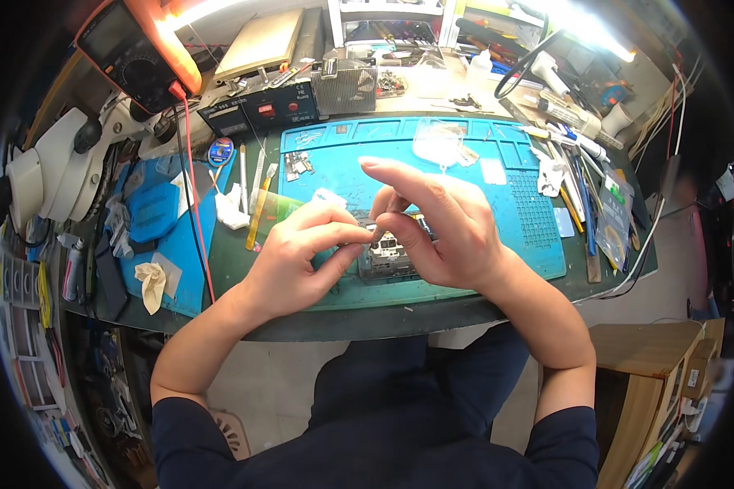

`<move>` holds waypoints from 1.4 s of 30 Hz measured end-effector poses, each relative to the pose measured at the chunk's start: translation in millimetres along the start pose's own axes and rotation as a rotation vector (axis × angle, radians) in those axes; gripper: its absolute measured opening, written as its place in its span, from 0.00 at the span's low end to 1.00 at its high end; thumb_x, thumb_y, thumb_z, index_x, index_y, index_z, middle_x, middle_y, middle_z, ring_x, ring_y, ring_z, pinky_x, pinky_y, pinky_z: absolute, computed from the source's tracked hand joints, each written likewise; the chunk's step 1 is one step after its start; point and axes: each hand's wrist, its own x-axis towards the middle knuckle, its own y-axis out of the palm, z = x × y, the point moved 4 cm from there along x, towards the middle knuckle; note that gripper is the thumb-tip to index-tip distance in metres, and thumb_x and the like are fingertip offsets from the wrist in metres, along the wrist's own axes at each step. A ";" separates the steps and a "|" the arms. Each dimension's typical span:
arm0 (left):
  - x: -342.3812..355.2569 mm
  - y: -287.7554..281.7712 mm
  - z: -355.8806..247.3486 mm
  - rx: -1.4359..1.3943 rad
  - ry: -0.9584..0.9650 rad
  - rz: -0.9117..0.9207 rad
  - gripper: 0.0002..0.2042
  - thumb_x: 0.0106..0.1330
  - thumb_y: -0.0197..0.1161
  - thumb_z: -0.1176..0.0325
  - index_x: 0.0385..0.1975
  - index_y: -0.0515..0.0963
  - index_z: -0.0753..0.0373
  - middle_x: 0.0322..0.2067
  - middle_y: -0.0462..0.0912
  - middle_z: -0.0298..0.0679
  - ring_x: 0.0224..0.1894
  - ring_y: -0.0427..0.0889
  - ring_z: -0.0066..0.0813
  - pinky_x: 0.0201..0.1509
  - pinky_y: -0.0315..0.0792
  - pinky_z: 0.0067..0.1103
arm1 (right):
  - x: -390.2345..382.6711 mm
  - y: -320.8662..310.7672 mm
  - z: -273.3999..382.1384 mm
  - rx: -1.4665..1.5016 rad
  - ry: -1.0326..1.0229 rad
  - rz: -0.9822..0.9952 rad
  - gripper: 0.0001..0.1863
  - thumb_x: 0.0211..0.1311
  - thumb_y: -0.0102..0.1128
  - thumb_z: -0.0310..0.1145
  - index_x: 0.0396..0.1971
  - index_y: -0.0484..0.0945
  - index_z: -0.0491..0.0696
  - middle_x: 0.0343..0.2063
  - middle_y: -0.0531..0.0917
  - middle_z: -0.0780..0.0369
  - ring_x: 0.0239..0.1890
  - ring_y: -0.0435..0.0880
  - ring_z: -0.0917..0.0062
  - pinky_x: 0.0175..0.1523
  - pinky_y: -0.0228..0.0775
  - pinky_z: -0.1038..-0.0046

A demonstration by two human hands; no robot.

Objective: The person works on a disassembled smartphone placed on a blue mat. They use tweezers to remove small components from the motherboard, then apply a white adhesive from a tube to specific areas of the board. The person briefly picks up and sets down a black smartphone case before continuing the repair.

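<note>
On the blue silicone mat [342,297], a small dark device with a metal board exposed [387,262] lies between my hands. My right hand [444,232] is curled over it, thumb and fingers closed on a small, slim grey metal piece [396,204], which is mostly hidden. My left hand [302,261] reaches in from the left, its index fingertip at the device's top edge beside the right thumb; what its fingertips pinch is too small to make out.
An orange multimeter [126,57] and white microscope arm [57,167] stand left. A power unit [261,114], parts containers [347,90] and a white bottle [479,65] line the back. Pens and tools [579,196] crowd the right; a cardboard box [644,350] sits below.
</note>
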 end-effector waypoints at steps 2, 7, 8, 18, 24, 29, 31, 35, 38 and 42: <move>-0.2 0.4 1.3 -0.001 -0.005 0.007 0.10 0.61 0.70 0.78 0.42 0.85 0.63 0.37 0.84 0.39 0.42 0.83 0.38 0.46 0.77 0.30 | 0.1 0.1 -0.6 -0.005 0.007 0.012 0.29 0.61 0.67 0.23 0.64 0.76 0.45 0.27 0.83 0.63 0.28 0.85 0.72 0.35 0.78 0.71; -1.9 2.5 3.2 0.013 -0.007 0.030 0.10 0.61 0.69 0.79 0.41 0.85 0.63 0.37 0.84 0.38 0.42 0.83 0.38 0.46 0.76 0.30 | 0.8 1.2 1.2 0.002 -0.023 0.072 0.24 0.65 0.64 0.20 0.61 0.76 0.37 0.26 0.83 0.60 0.26 0.83 0.73 0.34 0.77 0.73; -2.1 2.8 3.5 0.016 -0.006 0.031 0.10 0.61 0.69 0.79 0.41 0.85 0.63 0.37 0.84 0.38 0.42 0.83 0.38 0.47 0.76 0.30 | 0.3 2.2 0.6 0.004 -0.026 0.074 0.24 0.65 0.64 0.20 0.61 0.76 0.37 0.26 0.83 0.60 0.26 0.83 0.73 0.34 0.77 0.73; -3.1 4.3 5.6 0.029 -0.018 0.050 0.09 0.61 0.69 0.78 0.41 0.85 0.63 0.36 0.84 0.38 0.42 0.82 0.38 0.47 0.76 0.30 | -0.3 5.2 -0.4 0.023 -0.011 0.089 0.25 0.62 0.64 0.19 0.61 0.76 0.38 0.26 0.83 0.60 0.27 0.84 0.72 0.34 0.77 0.72; -1.4 2.7 5.2 0.042 -0.005 0.049 0.07 0.62 0.69 0.77 0.40 0.85 0.64 0.37 0.84 0.40 0.43 0.82 0.40 0.47 0.76 0.31 | 3.9 7.1 4.6 0.035 -0.096 0.170 0.26 0.57 0.66 0.19 0.59 0.78 0.42 0.29 0.86 0.61 0.28 0.86 0.70 0.34 0.78 0.71; 0.4 0.6 9.2 0.101 -0.022 -0.036 0.07 0.64 0.68 0.78 0.40 0.84 0.65 0.37 0.83 0.41 0.43 0.82 0.40 0.46 0.76 0.30 | 4.0 -1.3 7.2 -0.043 0.041 0.313 0.25 0.58 0.70 0.21 0.58 0.79 0.44 0.37 0.88 0.59 0.33 0.87 0.68 0.37 0.79 0.70; 0.1 1.1 12.3 0.094 -0.069 -0.067 0.06 0.64 0.67 0.78 0.40 0.84 0.65 0.37 0.83 0.41 0.42 0.81 0.39 0.45 0.76 0.29 | 6.5 2.0 6.3 0.024 0.058 0.224 0.26 0.59 0.70 0.23 0.60 0.79 0.44 0.40 0.88 0.58 0.34 0.88 0.70 0.39 0.81 0.71; -0.4 -1.8 16.8 0.124 -0.082 -0.117 0.06 0.65 0.66 0.78 0.40 0.85 0.64 0.36 0.82 0.41 0.41 0.81 0.39 0.44 0.76 0.30 | 5.2 1.4 5.9 0.045 0.202 0.303 0.28 0.59 0.70 0.22 0.62 0.78 0.42 0.47 0.87 0.55 0.41 0.89 0.69 0.44 0.83 0.70; -1.1 -0.2 19.5 0.103 -0.105 -0.119 0.07 0.65 0.66 0.77 0.41 0.85 0.64 0.36 0.82 0.41 0.41 0.81 0.40 0.44 0.76 0.31 | 9.8 0.4 7.5 0.032 0.161 0.277 0.28 0.59 0.70 0.22 0.62 0.78 0.43 0.44 0.87 0.55 0.39 0.89 0.69 0.44 0.82 0.70; 0.6 -0.1 18.8 0.126 -0.087 -0.123 0.06 0.65 0.65 0.77 0.40 0.84 0.64 0.36 0.82 0.41 0.41 0.81 0.41 0.45 0.76 0.32 | 5.3 6.2 6.5 0.192 0.218 0.238 0.29 0.58 0.73 0.24 0.62 0.80 0.45 0.39 0.87 0.56 0.32 0.87 0.71 0.41 0.82 0.70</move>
